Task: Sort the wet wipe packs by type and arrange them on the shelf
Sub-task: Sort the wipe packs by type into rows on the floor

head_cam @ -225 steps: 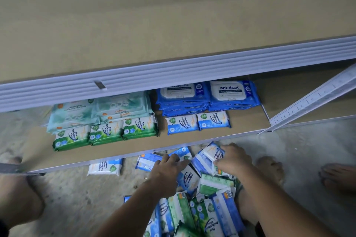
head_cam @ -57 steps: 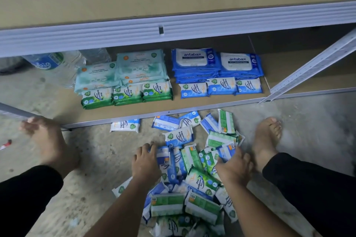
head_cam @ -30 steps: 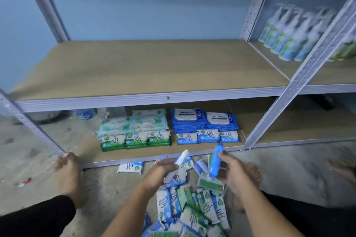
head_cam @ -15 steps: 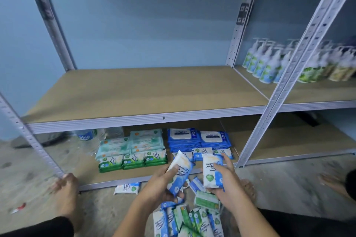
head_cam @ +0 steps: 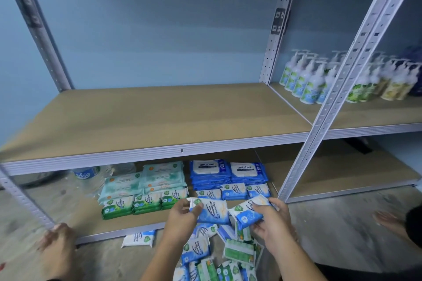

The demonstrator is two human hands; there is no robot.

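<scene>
My left hand grips a small blue-and-white wipe pack by its left end. My right hand holds a second small blue pack. Both packs hover just in front of the bottom shelf. On that shelf sit a row of green small packs, pale teal large packs, a row of blue small packs and blue Antabax large packs. A mixed pile of blue and green small packs lies on the floor below my hands.
One loose pack lies on the floor at the shelf edge. A water bottle lies at the shelf's back left. The middle shelf is bare board. Pump bottles stand in the right bay. My feet rest either side; metal uprights frame the bays.
Both hands lifted a blue pack each from the floor pile and turned them flat toward the bottom shelf. The view rose from the floor to the whole rack.
</scene>
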